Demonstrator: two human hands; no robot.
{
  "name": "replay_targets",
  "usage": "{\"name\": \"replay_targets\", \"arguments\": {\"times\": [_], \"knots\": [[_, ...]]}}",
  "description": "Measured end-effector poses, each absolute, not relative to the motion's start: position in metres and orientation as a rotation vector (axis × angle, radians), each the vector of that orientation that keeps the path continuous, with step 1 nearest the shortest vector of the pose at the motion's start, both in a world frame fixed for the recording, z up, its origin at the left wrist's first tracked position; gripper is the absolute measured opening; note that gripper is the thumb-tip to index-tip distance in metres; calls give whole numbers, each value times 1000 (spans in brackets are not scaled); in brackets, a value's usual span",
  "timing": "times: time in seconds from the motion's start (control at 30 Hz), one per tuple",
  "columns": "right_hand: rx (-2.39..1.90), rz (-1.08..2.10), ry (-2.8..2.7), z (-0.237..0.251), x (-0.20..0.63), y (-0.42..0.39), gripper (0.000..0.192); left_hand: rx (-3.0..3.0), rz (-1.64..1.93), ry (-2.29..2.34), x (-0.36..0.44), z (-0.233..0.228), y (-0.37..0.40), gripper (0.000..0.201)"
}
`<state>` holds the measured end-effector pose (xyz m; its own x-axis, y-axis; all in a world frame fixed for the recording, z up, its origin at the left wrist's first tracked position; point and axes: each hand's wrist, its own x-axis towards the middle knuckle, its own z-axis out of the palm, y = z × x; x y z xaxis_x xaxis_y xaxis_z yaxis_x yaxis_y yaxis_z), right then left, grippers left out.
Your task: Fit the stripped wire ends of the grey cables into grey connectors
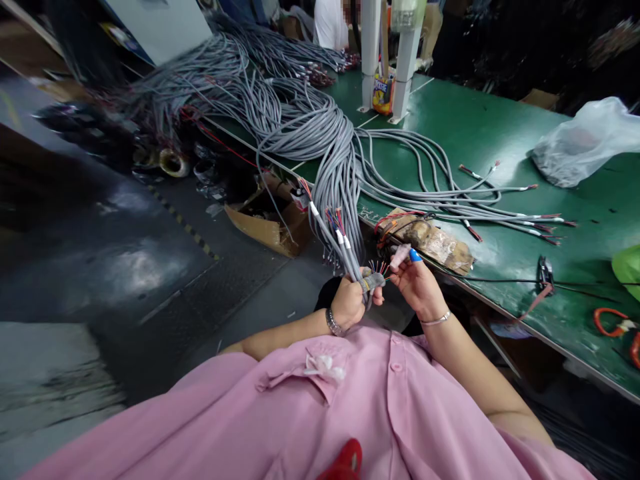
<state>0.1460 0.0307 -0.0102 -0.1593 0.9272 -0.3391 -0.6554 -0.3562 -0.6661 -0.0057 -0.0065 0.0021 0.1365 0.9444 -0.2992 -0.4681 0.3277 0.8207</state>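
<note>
Dozens of grey cables (280, 100) spill from the upper left of the frame across a green table (465, 127), heaped loosely there and hanging off the edge so that single ends drop within reach of a person in a pink shirt (350, 413) seated at the lower centre. Left of centre, on the dark floor below the edge, an open cardboard box (270, 223) sits under the overhang, seemingly where trimmings would fall. At centre, the left hand (350, 301) is closed tight around a hanging bundle of cables (345, 250), fist upright, holding one stripped end steady so its thin coloured wires (379, 268) fan upward. Just to the right, the right hand (417, 283) meets those wires, its thumb and forefinger pinched at the tips; the fingers wear caps, one blue (415, 255), probably to spare the skin. Whether that pinch holds a single wire cannot be told. Beyond the hands, a brown wrapped packet (430, 239) lies at the near edge. Further right, finished lengths with red ends (500, 200) are laid out flat, apart from the heap. A clear plastic bag (585, 143) rests at the upper right, and red-handled cutters (620, 330) lie at the far right edge, close by.
</note>
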Motion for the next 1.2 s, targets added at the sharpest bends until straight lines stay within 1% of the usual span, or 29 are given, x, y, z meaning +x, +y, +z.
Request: {"name": "replay_targets", "arguments": {"times": [0.07, 0.13, 0.27, 0.37, 0.7, 0.83, 0.97, 1.03, 1.13, 1.2], "knots": [[-906, 1822, -510, -9, 148, 26, 38, 629, 1137, 949, -5, 0, -6, 30], [-960, 1877, -608, -6, 148, 20, 40, 630, 1147, 962, -4, -2, -6, 31], [-1075, 1797, -892, 1, 144, 7, 30, 656, 1144, 983, -3, -8, -6, 33], [-1074, 1724, -1029, 5, 139, 3, 26, 683, 1131, 983, -3, -12, -6, 32], [-1077, 1656, -998, 4, 134, 0, 15, 704, 1167, 973, -6, -18, -7, 31], [-1088, 1628, -918, -1, 126, -3, 9, 715, 1143, 969, -6, -19, -6, 32], [-1000, 1701, -701, -6, 114, -6, 18, 724, 1046, 983, -5, -17, -3, 34], [-979, 1730, -613, -9, 111, -3, 18, 724, 1017, 989, -6, -16, -3, 35], [-1079, 1638, -447, -17, 120, 9, 14, 713, 1022, 980, -7, -15, -6, 35], [-1208, 1492, -263, -24, 131, 18, 12, 712, 1036, 967, -10, -15, -8, 34]]}}
